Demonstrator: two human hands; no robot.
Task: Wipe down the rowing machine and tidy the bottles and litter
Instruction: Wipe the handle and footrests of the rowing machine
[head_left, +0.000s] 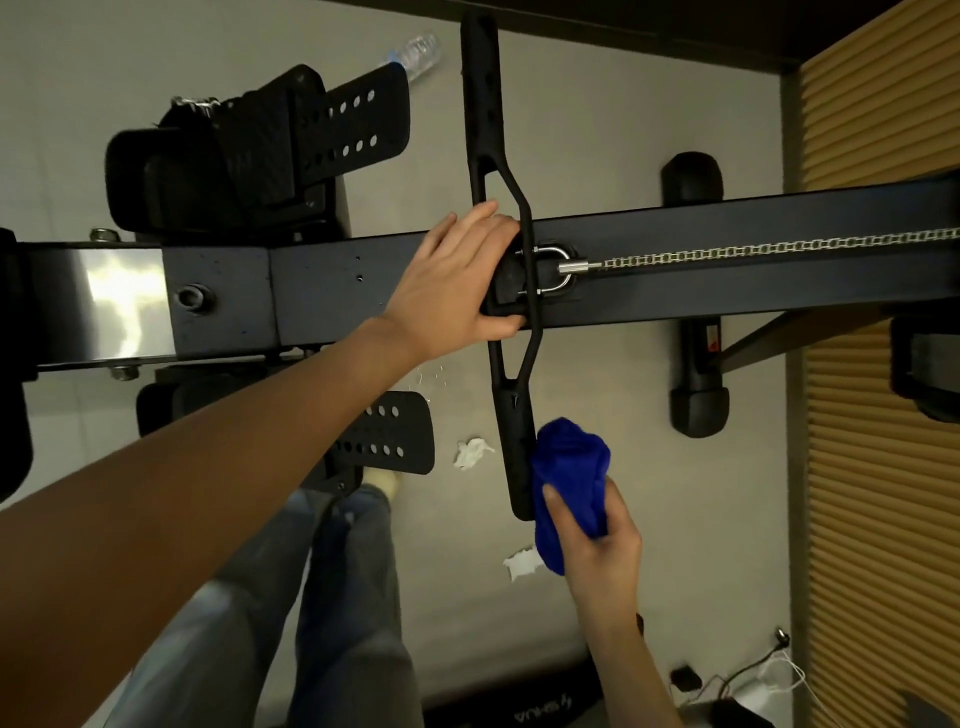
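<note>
Floor (597, 130): pale grey, smooth and matte, filling most of the view. The rowing machine's dark beam (727, 291) crosses it from 9 to 3 o'clock, with a silver chain (779, 248) lying along its top toward 3. The black handle (485, 130) lies across the beam, running 12 to 6. Your left hand (457, 280) grips the handle's middle where it meets the beam, fingers curled over the far side and thumb hooked round the near side. Your right hand (597, 540), at about 5 o'clock, is clamped on a bunched blue cloth (569, 462) with the thumb pressed into it. The cloth touches the handle's near end. There are two perforated footplates either side of the beam, the far footplate (358, 119) at 11 o'clock and the near footplate (400, 441) toward 7. A clear plastic bottle (418, 54) lies on the floor at 12, just beyond the far footplate. Litter: a crumpled scrap (470, 452) of white paper sits between the near footplate and the handle, and a torn scrap (522, 564) lies just beside the cloth. A black stabiliser foot (696, 400) crosses under the beam toward 3. A ribbed tan wall panel (883, 467) fills the 3 o'clock edge. Cables (753, 675) tangle on the floor at 5 by its base. A dark mat (519, 713) with lettering edges in at 6. Your legs (337, 597), in jeans, show at 7.
</note>
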